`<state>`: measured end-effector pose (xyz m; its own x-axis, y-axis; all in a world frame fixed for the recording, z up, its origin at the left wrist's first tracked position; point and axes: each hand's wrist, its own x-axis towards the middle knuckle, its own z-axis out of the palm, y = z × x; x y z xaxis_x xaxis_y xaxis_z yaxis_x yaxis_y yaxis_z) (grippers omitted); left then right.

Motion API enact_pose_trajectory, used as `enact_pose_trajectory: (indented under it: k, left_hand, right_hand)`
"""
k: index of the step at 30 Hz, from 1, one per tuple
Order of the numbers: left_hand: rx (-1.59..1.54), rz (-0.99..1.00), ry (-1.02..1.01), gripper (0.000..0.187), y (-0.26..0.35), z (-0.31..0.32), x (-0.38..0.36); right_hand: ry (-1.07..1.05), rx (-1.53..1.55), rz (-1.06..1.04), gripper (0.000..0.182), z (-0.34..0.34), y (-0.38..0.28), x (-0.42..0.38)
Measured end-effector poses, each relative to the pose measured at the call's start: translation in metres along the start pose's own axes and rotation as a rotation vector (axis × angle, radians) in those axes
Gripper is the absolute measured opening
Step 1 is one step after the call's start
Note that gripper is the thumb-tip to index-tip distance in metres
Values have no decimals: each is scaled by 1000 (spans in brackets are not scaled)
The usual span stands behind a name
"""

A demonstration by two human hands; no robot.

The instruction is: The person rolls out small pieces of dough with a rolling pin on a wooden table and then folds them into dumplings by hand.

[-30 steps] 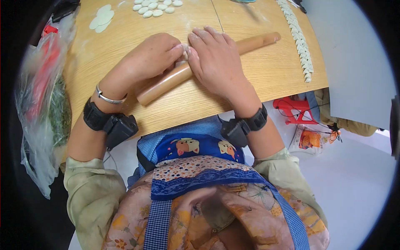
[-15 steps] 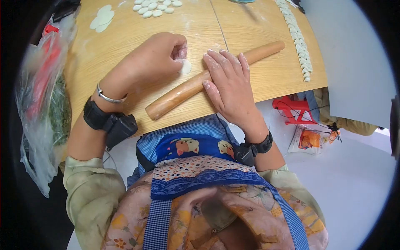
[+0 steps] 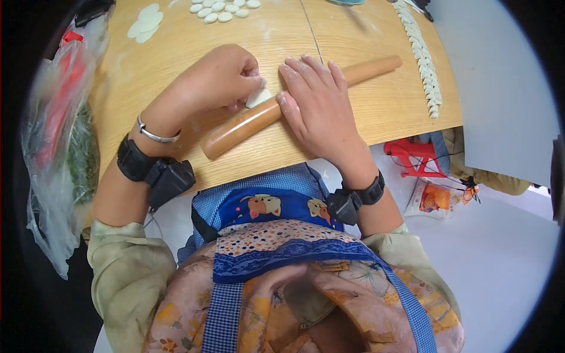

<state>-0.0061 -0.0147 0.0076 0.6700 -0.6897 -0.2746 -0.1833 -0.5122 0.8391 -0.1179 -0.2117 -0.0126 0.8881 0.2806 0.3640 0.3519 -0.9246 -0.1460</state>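
While the counter (image 3: 368, 109) spread beneath, a rolling pin (image 3: 240, 129) slanted across its near part.
The right hand (image 3: 321, 109) rested open over it, fingers extended; the left hand (image 3: 226, 76), nearly closed, pinched a small dough disc (image 3: 258, 99) at the rolling pin's far side.

- Light wood-grained bench (image 3: 376, 106), a dark seam running across its top
- Smooth, pale panel (image 3: 500, 88) to the right
- Whitish floor (image 3: 494, 253), softly lit
- Red stool (image 3: 395, 154) near the bench's front edge
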Motion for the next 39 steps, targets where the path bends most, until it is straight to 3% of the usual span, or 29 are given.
enact_pose_trajectory:
  k: [6, 14, 23, 26, 29, 35, 39]
  left_hand:
    - [-17, -12, 35, 30, -4, -1, 2]
    - [242, 192, 83, 16, -8, 1, 2]
    - [116, 291, 111, 16, -13, 7, 5]
    - [75, 149, 39, 25, -5, 2, 5]
    - [56, 181, 45, 34, -10, 2, 6]
    - [206, 316, 100, 33, -17, -2, 10]
    - [229, 211, 66, 22, -4, 1, 1]
  right_hand:
    - [66, -15, -17, 44, 23, 7, 36]
    - [-8, -20, 11, 48, 2, 1, 9]
    - [-41, 29, 26, 51, -13, 0, -27]
    - [-26, 14, 6, 49, -4, 2, -10]
    - [11, 20, 1, 46, 9, 5, 11]
    - [77, -3, -22, 43, 26, 11, 39]
    - [26, 8, 6, 44, 12, 8, 21]
